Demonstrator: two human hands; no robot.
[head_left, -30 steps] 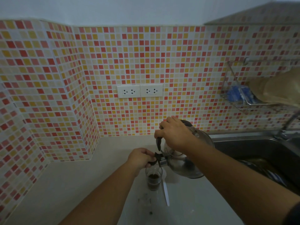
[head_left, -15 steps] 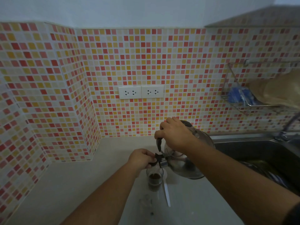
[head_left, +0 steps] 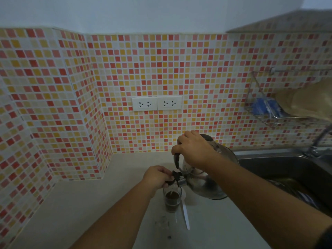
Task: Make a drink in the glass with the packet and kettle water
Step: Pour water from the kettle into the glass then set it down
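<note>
Pouring step: steel kettle tipped by right hand clenched on handle, spout cap pinched by left hand above glass; levelling needed next.

Silver kettle; brown drink in glass.

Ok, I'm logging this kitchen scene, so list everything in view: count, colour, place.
kettle: one, shiny steel, black handle, tilted over the glass
glass: one, clear, brown liquid inside, on the counter
white strip: one, on the counter right of the glass
counter: one, pale
sockets: two, white, on the tiled wall
wire rack: one, metal, on the right wall, blue item inside
sink: one, steel, right
left hand: at the kettle spout cap
right hand: grip on the kettle handle
</note>
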